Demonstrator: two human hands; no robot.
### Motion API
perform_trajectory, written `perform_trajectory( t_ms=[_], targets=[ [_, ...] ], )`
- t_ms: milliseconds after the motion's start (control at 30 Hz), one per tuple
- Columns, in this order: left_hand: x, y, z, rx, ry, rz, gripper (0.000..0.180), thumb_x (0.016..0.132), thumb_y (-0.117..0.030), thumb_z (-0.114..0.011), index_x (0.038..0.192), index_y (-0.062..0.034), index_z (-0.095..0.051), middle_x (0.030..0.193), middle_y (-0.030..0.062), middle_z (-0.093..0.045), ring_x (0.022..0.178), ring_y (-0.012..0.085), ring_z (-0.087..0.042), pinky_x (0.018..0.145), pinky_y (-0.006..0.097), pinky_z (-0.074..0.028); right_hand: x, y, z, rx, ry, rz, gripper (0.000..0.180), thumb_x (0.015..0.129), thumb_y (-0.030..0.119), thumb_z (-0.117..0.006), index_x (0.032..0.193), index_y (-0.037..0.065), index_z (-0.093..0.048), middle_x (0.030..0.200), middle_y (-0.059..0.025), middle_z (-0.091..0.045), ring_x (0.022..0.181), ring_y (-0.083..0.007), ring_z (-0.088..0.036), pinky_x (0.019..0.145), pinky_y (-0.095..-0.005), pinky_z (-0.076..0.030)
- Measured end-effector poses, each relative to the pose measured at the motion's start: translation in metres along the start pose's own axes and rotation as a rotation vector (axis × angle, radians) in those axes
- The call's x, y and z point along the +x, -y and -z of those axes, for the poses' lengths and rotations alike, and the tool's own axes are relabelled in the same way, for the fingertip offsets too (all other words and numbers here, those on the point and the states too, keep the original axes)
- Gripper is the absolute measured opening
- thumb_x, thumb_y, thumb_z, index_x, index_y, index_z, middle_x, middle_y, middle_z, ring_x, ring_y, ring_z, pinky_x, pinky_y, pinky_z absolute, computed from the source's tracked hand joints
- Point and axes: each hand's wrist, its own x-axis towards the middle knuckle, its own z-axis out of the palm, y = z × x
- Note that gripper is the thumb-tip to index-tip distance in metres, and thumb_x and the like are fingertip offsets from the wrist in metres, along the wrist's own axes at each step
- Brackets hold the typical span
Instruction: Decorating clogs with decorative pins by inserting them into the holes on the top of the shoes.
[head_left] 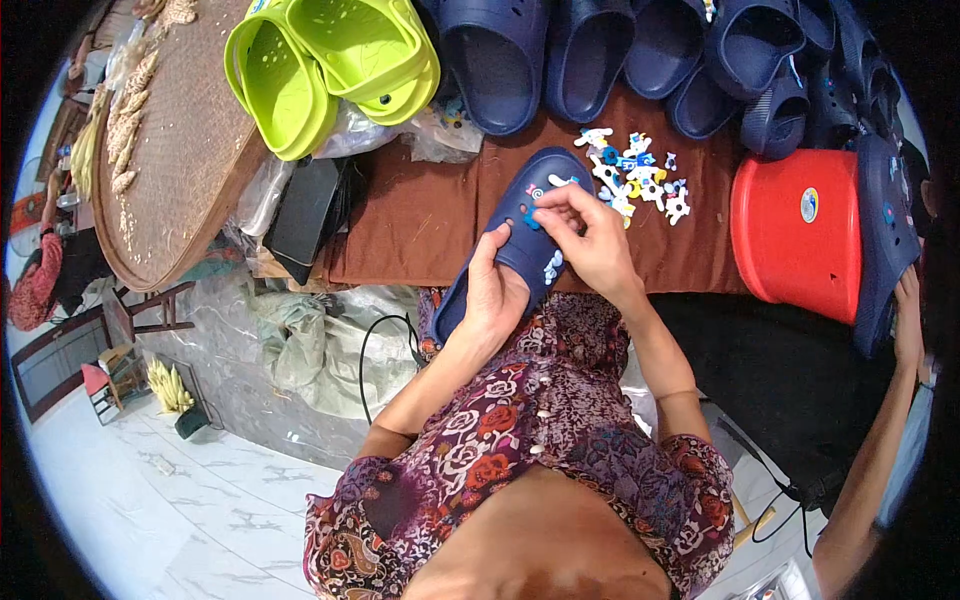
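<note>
Head view, centre of frame: one navy clog [520,235] is held tilted, toe toward the upper right, over the edge of a brown cloth [420,215]. It is gripped from below by the left hand [493,295], fingers wrapped round its side. The right hand [590,240] is laid on its upper, fingertips pinched together on a small charm; whether the charm is seated cannot be told. Small charms [552,265] are seen fixed on the clog.

Just right of the clog: a scatter of loose blue and white charms [640,175] is spread on the cloth.

Upper edge: a row of navy clogs [600,60]; upper left, a lime-green pair [330,65] and a round woven tray [190,160].

Right: a red bucket [795,235], and another person's hand [908,320] against a further navy clog [885,240].
</note>
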Motion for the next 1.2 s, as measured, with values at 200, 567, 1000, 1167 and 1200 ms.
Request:
perform_trajectory(
  t_ms=[200,567,1000,1167,1200],
  targets=[
    [-0.004,-0.001,-0.003,0.078,0.006,-0.048,0.048,0.093,-0.023,-0.063,0.133,-0.0006,-0.05,0.129,0.0131,-0.06,0.121,0.0248,-0.058,0.109,0.039,-0.042,0.009,0.007,-0.012,-0.23,-0.058,0.092,0.015,0.085,0.009,-0.075,0.097,0.003,-0.07,0.083,-0.0049,-0.061,0.061,-0.0104,-0.058,0.057,-0.0256,-0.046],
    [-0.002,0.006,0.006,0.104,-0.025,-0.091,0.05,0.094,-0.02,-0.064,0.135,0.0009,-0.047,0.133,0.0123,-0.057,0.125,0.0234,-0.055,0.111,0.039,-0.04,0.003,-0.003,-0.02,-0.429,-0.192,0.339,0.012,0.086,0.01,-0.073,0.096,0.005,-0.068,0.086,-0.0061,-0.064,0.07,-0.0223,-0.065,0.061,-0.0338,-0.051],
    [0.005,0.006,0.015,0.075,-0.137,-0.067,0.028,0.094,-0.011,-0.062,0.121,-0.0035,-0.061,0.117,0.0069,-0.066,0.111,0.0197,-0.062,0.102,0.036,-0.048,-0.019,0.012,-0.017,-0.942,0.002,0.538,0.036,0.083,0.013,-0.059,0.116,-0.002,-0.063,0.096,-0.0055,-0.057,0.088,-0.0182,-0.06,0.073,-0.0296,-0.05],
    [0.005,0.009,0.018,0.105,-0.111,-0.086,0.028,0.097,-0.012,-0.06,0.124,-0.0037,-0.059,0.118,0.0054,-0.064,0.113,0.0175,-0.061,0.103,0.035,-0.047,-0.02,0.013,-0.021,-1.01,0.031,0.513,0.037,0.082,0.014,-0.06,0.116,-0.002,-0.063,0.1,-0.0051,-0.057,0.094,-0.0186,-0.059,0.075,-0.0301,-0.05],
    [0.004,0.009,0.018,0.114,-0.123,-0.108,0.029,0.098,-0.013,-0.06,0.125,-0.0035,-0.058,0.121,0.0057,-0.064,0.114,0.0175,-0.06,0.104,0.035,-0.047,-0.018,0.012,-0.022,-1.012,0.041,0.52,0.034,0.081,0.014,-0.06,0.111,-0.001,-0.064,0.099,-0.0051,-0.057,0.095,-0.0188,-0.059,0.075,-0.0302,-0.05]
  ],
)
